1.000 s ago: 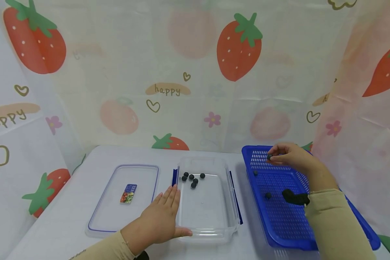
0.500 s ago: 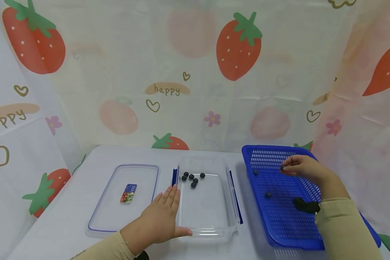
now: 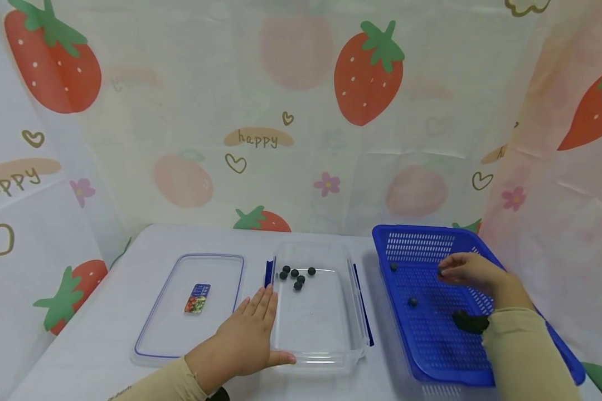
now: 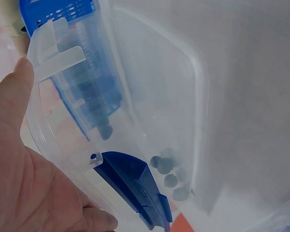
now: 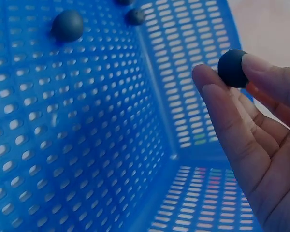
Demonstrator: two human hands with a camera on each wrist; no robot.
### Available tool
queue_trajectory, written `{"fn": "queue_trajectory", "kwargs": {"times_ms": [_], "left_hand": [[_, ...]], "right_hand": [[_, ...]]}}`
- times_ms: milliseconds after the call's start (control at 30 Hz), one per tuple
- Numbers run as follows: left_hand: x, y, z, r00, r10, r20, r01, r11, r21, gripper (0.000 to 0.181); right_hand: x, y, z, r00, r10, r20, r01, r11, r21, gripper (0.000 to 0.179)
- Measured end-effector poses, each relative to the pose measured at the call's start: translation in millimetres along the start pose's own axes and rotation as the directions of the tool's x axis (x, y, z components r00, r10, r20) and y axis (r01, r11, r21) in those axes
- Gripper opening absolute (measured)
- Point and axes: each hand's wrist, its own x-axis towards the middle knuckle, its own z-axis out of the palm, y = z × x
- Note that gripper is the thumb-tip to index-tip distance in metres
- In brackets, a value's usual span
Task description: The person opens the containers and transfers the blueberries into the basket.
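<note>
My right hand (image 3: 474,273) pinches a dark blueberry (image 5: 232,68) between thumb and fingertips, over the back right part of the blue perforated basket (image 3: 448,334). Inside that basket lie other loose blueberries (image 5: 68,26). My left hand (image 3: 243,337) rests against the left side of the clear plastic container (image 3: 313,365), fingers straight and thumb spread along its near end. Several blueberries (image 3: 298,285) sit near the back left of the container. In the left wrist view, the left hand (image 4: 34,169) lies against the clear wall near a blue clip flap (image 4: 133,186).
Left of the container lies a clear lid (image 3: 160,334) with a blue-edged rim and a small fruit label (image 3: 198,298). The white table (image 3: 95,345) is backed by a strawberry-print cloth (image 3: 301,184). A clear tub (image 3: 403,356) is under the basket.
My right hand has moved right and nearer over the basket, still pinching the blueberry. My left hand and the berries in the container have stayed put.
</note>
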Motion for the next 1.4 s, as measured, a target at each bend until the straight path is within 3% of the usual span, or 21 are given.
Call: {"fn": "queue_trajectory", "kwargs": {"times_ms": [267,500,833,1133,1400], "left_hand": [[0.0,-1.6,1.4,1.0,0.002,-0.007,-0.002,1.0,-0.002,0.109],[1.5,-3.1,4.2,1.0,0.006,-0.015,-0.006,1.0,0.015,0.107],[0.4,-2.4,2.3,1.0,0.008,-0.013,-0.008,1.0,0.002,0.107],[1.0,-2.2,2.9,1.0,0.007,-0.013,-0.007,1.0,0.007,0.108],[1.4,-1.6,1.9,1.0,0.01,-0.008,-0.01,1.0,0.011,0.108]], "right_hand": [[-1.1,11.5,-0.3,0.995,0.093,-0.021,-0.094,0.995,-0.024,0.015],[-1.7,16.8,-0.2,0.992,0.123,-0.04,-0.125,0.992,-0.028,0.014],[-8.2,16.5,-0.7,0.962,0.239,-0.129,-0.248,0.967,-0.056,0.024],[-7.3,15.0,-4.4,0.974,0.196,-0.111,-0.201,0.979,-0.041,0.021],[-6.8,7.4,-9.2,0.992,0.105,-0.074,-0.104,0.994,0.024,0.017]]}}
